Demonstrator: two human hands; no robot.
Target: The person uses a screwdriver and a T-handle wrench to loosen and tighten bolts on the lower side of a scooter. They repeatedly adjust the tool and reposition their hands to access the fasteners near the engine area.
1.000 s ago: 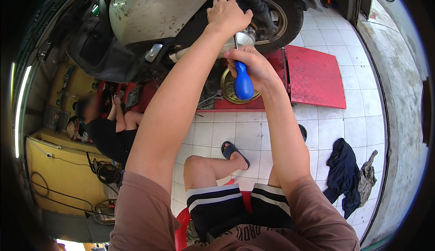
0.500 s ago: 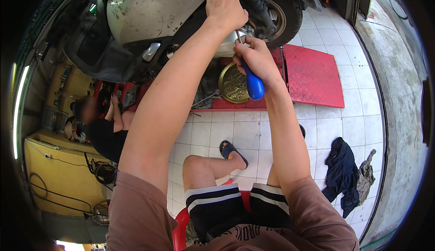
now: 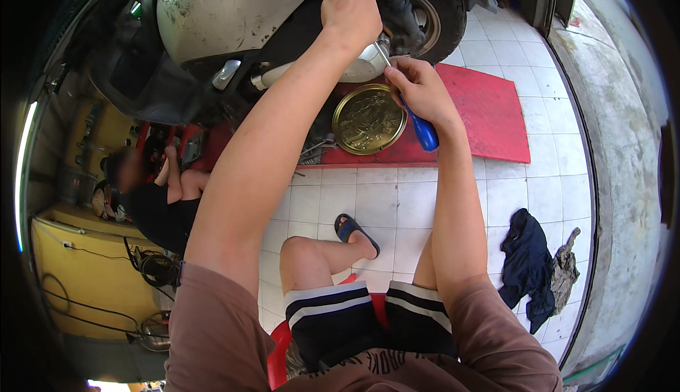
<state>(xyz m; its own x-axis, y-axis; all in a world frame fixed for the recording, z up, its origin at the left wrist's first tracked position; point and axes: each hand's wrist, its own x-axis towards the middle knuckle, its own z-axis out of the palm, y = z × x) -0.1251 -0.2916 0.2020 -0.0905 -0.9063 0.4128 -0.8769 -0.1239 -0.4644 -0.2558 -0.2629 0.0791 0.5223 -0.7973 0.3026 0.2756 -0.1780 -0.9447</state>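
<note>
Here, the right hand (image 3: 425,91) is closed around a blue-handled tool (image 3: 423,134), whose metal shaft (image 3: 382,54) slants up toward the left hand (image 3: 350,13), apart at the scooter's (image 3: 227,16) side; whether the latter grips anything cannot be told. A round gold tray (image 3: 368,119) lies on the red platform (image 3: 489,119).

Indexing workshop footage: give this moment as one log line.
left hand: at scooter, grip unclear | right hand: holding blue-handled tool | nearby: round gold tray on red platform
</note>
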